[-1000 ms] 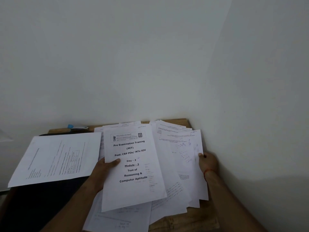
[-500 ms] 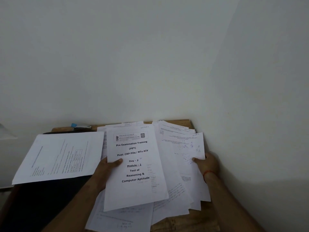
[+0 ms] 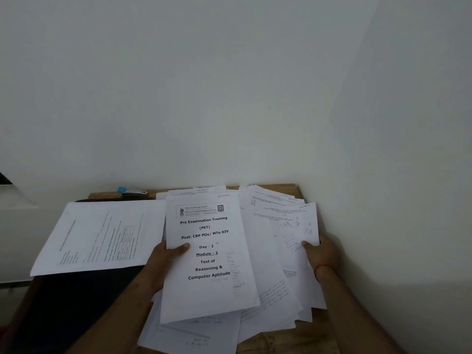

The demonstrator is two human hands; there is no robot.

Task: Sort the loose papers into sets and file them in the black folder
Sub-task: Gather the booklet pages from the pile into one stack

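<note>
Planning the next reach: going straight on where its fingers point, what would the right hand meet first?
The right hand, pinching a handwritten sheet, points left: likely the fanned loose papers first, then the PET cover page; depth unclear.

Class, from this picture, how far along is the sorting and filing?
Done: one printed sheet lies on the folder. In hand: the left hand holds the cover page, the right hand pinches a scribbled sheet. Left: the fanned pile is unsorted; nothing looks filed.

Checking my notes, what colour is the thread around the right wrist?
The thread is red, clearest in the head view, just below the right hand.
</note>
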